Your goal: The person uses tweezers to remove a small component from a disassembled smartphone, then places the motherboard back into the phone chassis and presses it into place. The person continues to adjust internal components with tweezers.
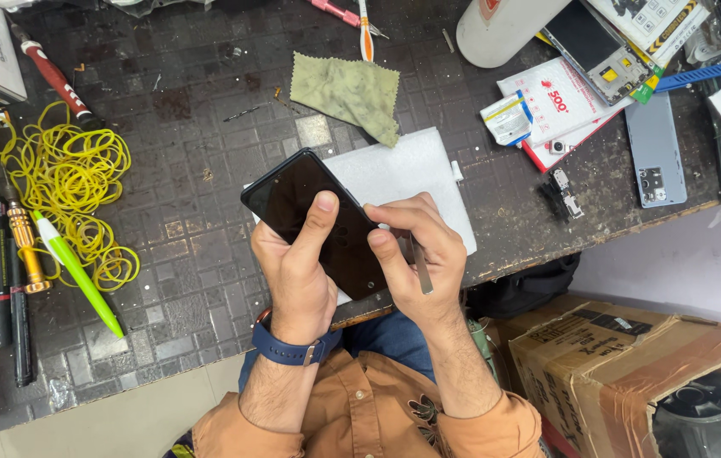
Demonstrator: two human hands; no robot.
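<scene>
Overhead, looking down past an orange shirt onto a dark tiled bench [208,280].
Left hand: left hand [297,276], blue watch band at the wrist, grip clamped on a black smartphone [314,216]; fingers wrap the left edge, thumb pressed flat on the glass.
Right hand: right hand [420,263], grip closed on a thin metal tool [421,265] pinched between fingers, the blade pointing down toward the wrist; thumb tip touches the phone's right edge.
Smartphone: dark screen up, tilted diagonally, held above the near edge of the bench, over a white foam pad [411,174].
Cloth: green cleaning cloth [348,89] just beyond the pad, one corner overlapping it.
Left side: tangle of yellow rubber bands [81,187], a green pen [76,271], a red-handled screwdriver [55,80], several dark tools in a row.
Right side: grey phone back cover [656,153], small loose parts, packets, a white bottle [505,30].
Floor: open cardboard box [623,365] beside the person's right arm.
</scene>
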